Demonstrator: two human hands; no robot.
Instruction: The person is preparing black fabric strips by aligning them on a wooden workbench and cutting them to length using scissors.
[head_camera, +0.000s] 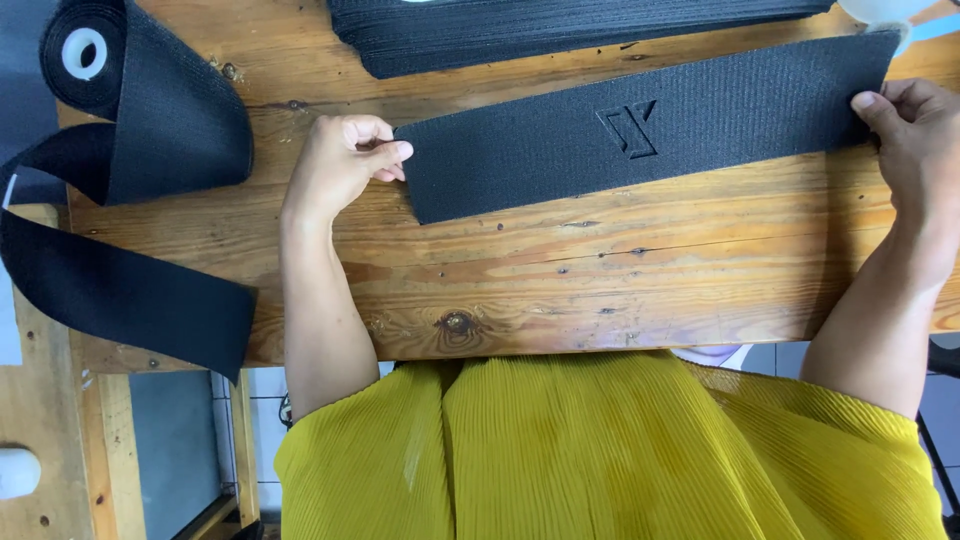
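Note:
A black elastic band strip (640, 130) with an embossed angular mark lies flat across the wooden table (560, 280), slanting up to the right. My left hand (345, 160) pinches its left end between thumb and fingers. My right hand (915, 130) grips its right end, thumb on top.
A stack of similar black strips (560, 30) lies at the table's far edge. At the left, a roll of black band (120, 70) on a white core trails a long tail (120, 290) over the table's edge. My yellow pleated skirt (600, 450) fills the foreground. A white object (880, 10) sits top right.

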